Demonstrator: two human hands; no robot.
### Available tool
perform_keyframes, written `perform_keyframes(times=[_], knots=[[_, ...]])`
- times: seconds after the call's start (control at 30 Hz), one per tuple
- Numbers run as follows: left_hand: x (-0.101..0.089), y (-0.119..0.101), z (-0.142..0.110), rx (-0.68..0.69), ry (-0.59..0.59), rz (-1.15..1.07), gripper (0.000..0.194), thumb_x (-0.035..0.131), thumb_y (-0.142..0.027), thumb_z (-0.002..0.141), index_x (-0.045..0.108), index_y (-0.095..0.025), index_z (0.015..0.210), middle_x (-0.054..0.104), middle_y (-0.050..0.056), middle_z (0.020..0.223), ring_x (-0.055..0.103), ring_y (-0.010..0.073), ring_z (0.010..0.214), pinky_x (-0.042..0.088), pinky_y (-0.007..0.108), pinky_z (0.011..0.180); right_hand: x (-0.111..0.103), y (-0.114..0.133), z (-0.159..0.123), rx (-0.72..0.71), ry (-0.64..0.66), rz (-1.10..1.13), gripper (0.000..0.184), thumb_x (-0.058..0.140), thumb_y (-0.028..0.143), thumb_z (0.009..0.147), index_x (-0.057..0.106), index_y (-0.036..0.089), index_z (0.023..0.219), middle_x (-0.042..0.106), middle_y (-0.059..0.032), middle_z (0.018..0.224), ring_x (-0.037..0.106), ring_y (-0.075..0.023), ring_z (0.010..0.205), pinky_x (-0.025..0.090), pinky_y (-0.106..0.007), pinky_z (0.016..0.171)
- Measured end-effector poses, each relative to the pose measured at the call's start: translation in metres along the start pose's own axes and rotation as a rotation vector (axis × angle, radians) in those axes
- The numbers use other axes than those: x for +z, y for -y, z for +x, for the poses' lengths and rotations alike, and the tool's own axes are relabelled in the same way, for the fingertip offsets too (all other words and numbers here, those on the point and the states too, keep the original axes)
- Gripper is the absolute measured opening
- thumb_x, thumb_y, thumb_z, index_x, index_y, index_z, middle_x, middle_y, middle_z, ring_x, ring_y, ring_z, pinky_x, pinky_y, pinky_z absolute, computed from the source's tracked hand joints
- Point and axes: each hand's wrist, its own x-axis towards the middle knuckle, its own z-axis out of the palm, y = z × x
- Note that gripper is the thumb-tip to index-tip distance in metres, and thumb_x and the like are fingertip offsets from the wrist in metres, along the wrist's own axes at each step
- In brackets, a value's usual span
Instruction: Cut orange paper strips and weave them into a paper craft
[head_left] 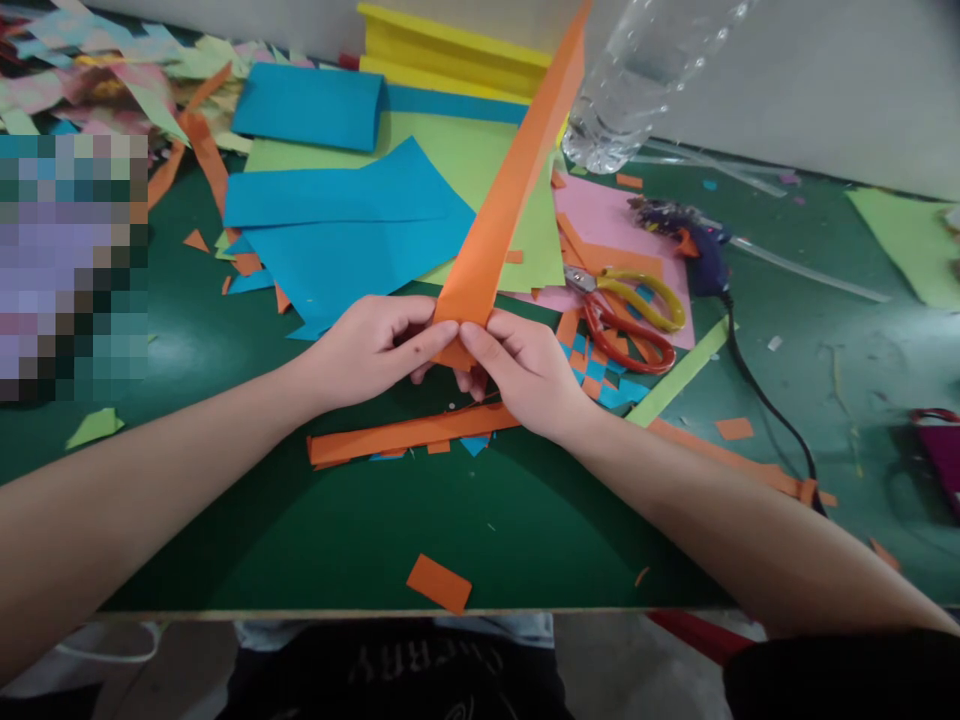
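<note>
Hands [456, 345] pinch orange strip [495, 215]; long axis slants up, rightward.

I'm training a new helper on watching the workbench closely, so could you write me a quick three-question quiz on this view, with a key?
1. Multiple choice: what do the left hand and right hand both hold?
A) a blue sheet
B) an orange paper strip
C) a clear bottle

2. True or false: the scissors have grips of two different colours.

3. Fill in the blank: the cord of the glue gun is ____ in colour.

Key: 1 B; 2 true; 3 black
</note>
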Motion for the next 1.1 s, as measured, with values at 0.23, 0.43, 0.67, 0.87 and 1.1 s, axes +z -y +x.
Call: perform_keyframes(times=[0.23, 0.43, 0.67, 0.87, 1.1], knots=[[-0.0010, -0.0008, 0.0003, -0.010, 0.008, 0.011, 0.038, 0.041, -0.044, 0.098, 0.061, -0.018, 0.077, 0.062, 0.000, 0.058, 0.056, 0.0124, 0.049, 0.036, 0.025, 0.048, 0.0000, -0.0008, 0.0003, 0.014, -0.005, 0.002, 0.037, 0.051, 0.050, 0.096, 0.054, 0.018, 0.078, 0.059, 0.0036, 0.058, 0.053, -0.0064, 0.046, 0.045, -0.019, 0.046], [-0.0008, -0.0005, 0.0000, -0.019, 0.000, 0.023, 0.036, 0.042, -0.042, 0.097, 0.061, -0.019, 0.077, 0.062, -0.001, 0.058, 0.055, 0.0126, 0.049, 0.037, 0.025, 0.049, 0.0000, -0.0011, 0.0009, 0.002, -0.001, 0.009, 0.034, 0.050, 0.046, 0.097, 0.055, 0.017, 0.080, 0.058, 0.0041, 0.058, 0.052, -0.0062, 0.046, 0.044, -0.019, 0.045], [-0.0001, 0.0004, -0.0008, -0.004, -0.005, -0.028, 0.035, 0.043, -0.043, 0.097, 0.063, -0.019, 0.080, 0.061, -0.001, 0.057, 0.055, 0.0126, 0.048, 0.037, 0.025, 0.048, 0.0003, 0.0002, 0.0004, 0.010, -0.003, 0.007, 0.028, 0.049, 0.038, 0.098, 0.055, 0.018, 0.080, 0.058, 0.0040, 0.057, 0.054, -0.0068, 0.047, 0.045, -0.019, 0.046], [-0.0002, -0.0005, -0.0007, 0.002, -0.004, -0.012, 0.032, 0.043, -0.039, 0.097, 0.063, -0.019, 0.081, 0.062, -0.001, 0.058, 0.055, 0.0121, 0.049, 0.037, 0.024, 0.049, 0.0004, 0.0008, 0.0011, -0.007, -0.002, -0.008, 0.028, 0.049, 0.037, 0.098, 0.054, 0.018, 0.078, 0.058, 0.0040, 0.057, 0.052, -0.0068, 0.046, 0.044, -0.020, 0.046], [-0.0003, -0.0014, -0.0003, 0.007, -0.005, 0.018, 0.033, 0.043, -0.038, 0.097, 0.063, -0.018, 0.080, 0.061, -0.002, 0.057, 0.053, 0.0115, 0.048, 0.035, 0.024, 0.047, -0.0002, -0.0008, 0.0001, -0.023, 0.001, -0.027, 0.029, 0.048, 0.038, 0.099, 0.054, 0.018, 0.078, 0.059, 0.0038, 0.058, 0.053, -0.0068, 0.047, 0.044, -0.020, 0.047]])
